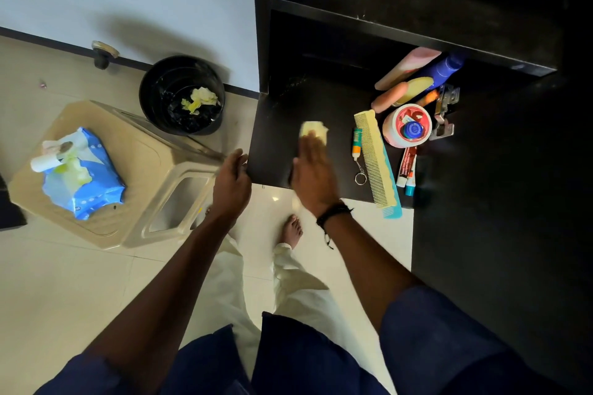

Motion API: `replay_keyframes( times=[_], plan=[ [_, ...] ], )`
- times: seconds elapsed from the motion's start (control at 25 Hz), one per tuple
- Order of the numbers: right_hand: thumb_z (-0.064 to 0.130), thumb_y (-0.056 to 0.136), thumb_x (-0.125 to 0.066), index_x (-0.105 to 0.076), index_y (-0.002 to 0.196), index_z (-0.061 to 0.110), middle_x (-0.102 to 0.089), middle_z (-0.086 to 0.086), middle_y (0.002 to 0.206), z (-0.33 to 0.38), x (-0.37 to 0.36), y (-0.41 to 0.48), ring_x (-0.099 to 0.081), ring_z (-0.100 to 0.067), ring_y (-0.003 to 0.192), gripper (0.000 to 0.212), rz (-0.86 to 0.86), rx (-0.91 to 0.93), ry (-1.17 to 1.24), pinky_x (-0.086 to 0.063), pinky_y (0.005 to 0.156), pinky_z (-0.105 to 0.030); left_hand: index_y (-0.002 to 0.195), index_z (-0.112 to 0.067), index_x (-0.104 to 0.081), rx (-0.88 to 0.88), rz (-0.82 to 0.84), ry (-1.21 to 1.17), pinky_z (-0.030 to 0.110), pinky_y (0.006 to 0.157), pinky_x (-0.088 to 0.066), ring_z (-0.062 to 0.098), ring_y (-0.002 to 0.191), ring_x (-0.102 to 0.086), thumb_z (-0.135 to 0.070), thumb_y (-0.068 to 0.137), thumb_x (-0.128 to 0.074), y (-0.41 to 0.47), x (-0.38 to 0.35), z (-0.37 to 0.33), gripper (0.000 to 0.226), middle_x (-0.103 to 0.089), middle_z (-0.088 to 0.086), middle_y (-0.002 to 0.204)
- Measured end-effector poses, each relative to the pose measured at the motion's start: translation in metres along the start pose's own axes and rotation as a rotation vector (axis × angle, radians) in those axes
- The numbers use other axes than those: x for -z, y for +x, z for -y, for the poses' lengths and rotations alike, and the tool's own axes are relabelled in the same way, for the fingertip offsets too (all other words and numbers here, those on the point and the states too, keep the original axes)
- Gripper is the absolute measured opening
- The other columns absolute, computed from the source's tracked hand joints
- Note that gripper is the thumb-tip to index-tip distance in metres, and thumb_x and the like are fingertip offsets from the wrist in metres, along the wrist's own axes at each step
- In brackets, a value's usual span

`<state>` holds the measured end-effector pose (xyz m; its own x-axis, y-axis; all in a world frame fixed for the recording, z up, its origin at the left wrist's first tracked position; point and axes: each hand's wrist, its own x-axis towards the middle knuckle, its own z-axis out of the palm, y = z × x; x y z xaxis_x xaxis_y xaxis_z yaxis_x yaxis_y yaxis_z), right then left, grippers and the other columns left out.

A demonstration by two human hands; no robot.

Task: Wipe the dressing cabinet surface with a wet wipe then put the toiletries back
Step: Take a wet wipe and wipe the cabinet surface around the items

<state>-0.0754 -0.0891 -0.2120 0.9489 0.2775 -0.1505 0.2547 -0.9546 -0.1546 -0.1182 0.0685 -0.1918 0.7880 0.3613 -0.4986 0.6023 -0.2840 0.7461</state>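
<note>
My right hand (pixel 314 175) lies flat on the black dressing cabinet surface (pixel 279 125), pressing a pale yellow wet wipe (pixel 313 131) under its fingertips. My left hand (pixel 231 178) grips the cabinet's front left corner. The toiletries are bunched on the right of the surface: a yellow comb (pixel 373 154) over a blue comb, a white jar with a red lid (pixel 407 126), a small tube with a key ring (pixel 356 144), tubes (pixel 407 170), and bottles (pixel 414 74) lying further back under the shelf.
A black bin (pixel 181 94) with used wipes stands on the floor left of the cabinet. A beige plastic stool (pixel 144 176) holds a blue wet wipe pack (pixel 81 176). A black shelf (pixel 401 32) overhangs the surface. My feet are on the tiled floor below.
</note>
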Motion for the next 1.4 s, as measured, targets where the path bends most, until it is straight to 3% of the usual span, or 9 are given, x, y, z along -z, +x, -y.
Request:
replay_keyframes(
  times=[0.2,0.4,0.6,0.8,0.96,1.04,1.2,1.28,1.4],
  plan=[
    [0.013,0.093,-0.039,-0.043,0.139,0.000,-0.045,-0.018,0.144,0.046,-0.009,-0.037,-0.041,-0.031,0.136,0.048,0.156,0.338,0.090,-0.037,0.112,-0.039,0.133,-0.003,-0.046,0.022,-0.012,-0.084,0.022,0.091,-0.043,0.015,0.111,-0.055,-0.009,0.100,-0.038,-0.002,0.003,0.004,0.035,-0.056,0.010,0.130],
    [0.018,0.096,-0.035,-0.043,0.134,-0.011,-0.048,-0.030,0.137,-0.025,0.010,0.024,-0.045,-0.041,0.129,0.049,0.124,-0.029,-0.071,-0.037,0.111,-0.045,0.128,-0.004,-0.051,0.047,0.023,-0.161,0.034,0.100,-0.048,0.022,0.113,-0.059,-0.011,0.100,-0.038,0.009,0.005,0.009,0.031,-0.061,0.012,0.123],
    [0.025,0.088,-0.027,-0.029,0.139,-0.015,-0.029,-0.034,0.146,-0.062,0.036,0.119,-0.027,-0.043,0.138,0.065,0.077,-0.272,0.075,-0.015,0.119,-0.043,0.126,-0.006,-0.053,0.030,0.047,-0.135,0.039,0.098,-0.050,0.021,0.110,-0.060,-0.014,0.100,-0.038,0.017,0.004,0.010,0.030,-0.063,0.012,0.121],
    [0.013,0.092,-0.042,-0.024,0.147,-0.002,-0.021,-0.021,0.155,-0.009,0.023,0.117,-0.019,-0.034,0.145,0.060,0.143,-0.050,0.243,-0.016,0.120,-0.037,0.131,-0.004,-0.049,0.045,0.060,-0.141,0.030,0.096,-0.047,0.022,0.114,-0.057,-0.011,0.100,-0.038,0.024,0.005,0.000,0.033,-0.059,0.012,0.125],
    [0.011,0.089,-0.044,-0.051,0.131,-0.003,-0.048,-0.021,0.140,0.012,0.011,0.074,-0.048,-0.033,0.130,0.045,0.107,0.259,0.185,-0.041,0.108,-0.037,0.131,-0.006,-0.049,0.069,0.078,-0.161,0.027,0.084,-0.046,0.021,0.110,-0.058,-0.010,0.100,-0.038,0.031,0.005,-0.004,0.034,-0.061,0.009,0.124],
    [0.011,0.088,-0.043,-0.052,0.129,-0.004,-0.049,-0.023,0.138,-0.014,0.016,0.075,-0.049,-0.034,0.127,0.045,0.080,0.136,0.141,-0.042,0.106,-0.038,0.130,-0.008,-0.050,0.082,0.088,-0.170,0.033,0.090,-0.048,0.020,0.112,-0.058,-0.012,0.099,-0.039,0.032,0.007,-0.001,0.033,-0.061,0.008,0.125],
    [0.023,0.084,-0.031,-0.033,0.138,-0.013,-0.035,-0.032,0.144,-0.066,0.032,0.120,-0.031,-0.042,0.137,0.065,0.037,-0.146,0.096,-0.018,0.118,-0.038,0.129,-0.012,-0.052,0.089,0.093,-0.169,0.044,0.098,-0.049,0.019,0.113,-0.058,-0.013,0.099,-0.041,0.033,0.008,0.001,0.033,-0.062,0.005,0.124],
    [0.023,0.081,-0.031,-0.029,0.141,-0.011,-0.031,-0.031,0.147,-0.058,0.037,0.145,-0.027,-0.040,0.140,0.070,0.075,-0.100,0.160,-0.014,0.120,-0.037,0.129,-0.011,-0.053,0.088,0.098,-0.150,0.042,0.099,-0.049,0.018,0.112,-0.058,-0.012,0.098,-0.041,0.030,0.008,0.000,0.033,-0.062,0.004,0.123],
    [0.011,0.090,-0.041,-0.034,0.142,-0.004,-0.030,-0.023,0.151,-0.012,0.030,0.151,-0.026,-0.034,0.142,0.055,0.184,0.062,0.204,-0.018,0.119,-0.035,0.128,-0.014,-0.053,0.102,0.125,-0.169,0.043,0.096,-0.049,0.018,0.111,-0.058,-0.016,0.099,-0.041,0.028,0.010,0.000,0.032,-0.061,0.001,0.122]
  ],
)
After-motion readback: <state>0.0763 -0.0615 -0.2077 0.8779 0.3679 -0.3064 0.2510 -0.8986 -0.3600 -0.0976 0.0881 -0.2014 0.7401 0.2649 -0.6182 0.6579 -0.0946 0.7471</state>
